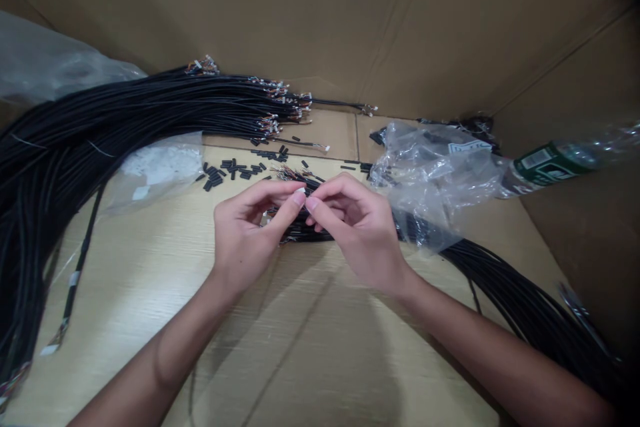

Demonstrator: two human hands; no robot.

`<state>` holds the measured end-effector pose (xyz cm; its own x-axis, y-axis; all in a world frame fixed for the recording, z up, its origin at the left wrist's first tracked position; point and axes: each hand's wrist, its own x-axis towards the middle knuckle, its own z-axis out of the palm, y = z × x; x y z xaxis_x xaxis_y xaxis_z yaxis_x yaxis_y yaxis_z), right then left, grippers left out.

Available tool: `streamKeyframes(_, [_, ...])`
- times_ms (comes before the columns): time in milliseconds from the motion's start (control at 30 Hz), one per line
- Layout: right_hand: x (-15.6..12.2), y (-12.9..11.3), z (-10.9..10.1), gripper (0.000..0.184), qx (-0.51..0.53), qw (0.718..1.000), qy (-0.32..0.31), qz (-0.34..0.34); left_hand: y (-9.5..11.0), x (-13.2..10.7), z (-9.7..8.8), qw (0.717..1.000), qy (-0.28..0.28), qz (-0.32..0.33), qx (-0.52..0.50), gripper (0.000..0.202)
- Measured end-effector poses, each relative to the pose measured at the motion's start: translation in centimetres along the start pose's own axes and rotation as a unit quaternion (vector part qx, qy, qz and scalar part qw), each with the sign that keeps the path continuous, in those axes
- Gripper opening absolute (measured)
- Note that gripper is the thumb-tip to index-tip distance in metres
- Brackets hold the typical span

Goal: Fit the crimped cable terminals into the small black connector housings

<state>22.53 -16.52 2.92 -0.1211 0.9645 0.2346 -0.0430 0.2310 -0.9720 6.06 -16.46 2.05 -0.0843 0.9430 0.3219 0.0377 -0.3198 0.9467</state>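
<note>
My left hand [250, 227] and my right hand [357, 227] meet at the middle of the wooden table [280, 347], fingertips pinched together over the end of a bundle of black cables [500, 287] that runs off to the right. Both hands are closed around cable ends; what exactly sits between the fingertips is too small to tell. Just beyond the fingers lie several short black sleeve pieces [233, 170], scattered on the table.
A large bundle of black cables [100, 127] with small connectors curves along the left and back. A crumpled clear plastic bag [430, 180] and a plastic bottle [555, 163] lie at the right. Cardboard walls [350, 20] enclose the back and right.
</note>
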Motion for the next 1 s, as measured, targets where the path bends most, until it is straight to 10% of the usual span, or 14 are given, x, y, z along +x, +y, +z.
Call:
streamKeyframes(500, [-0.1,-1.3,-0.2,0.014,-0.084,0.996,-0.025,0.004,-0.1,0.1,-0.4,0.995,-0.095,-0.007,-0.031,0.010])
streamKeyframes(1000, [0.5,-1.0,-0.4,0.022,0.079,0.992,-0.030,0.093,0.2,0.1,-0.2,0.995,-0.092,-0.033,-0.030,0.011])
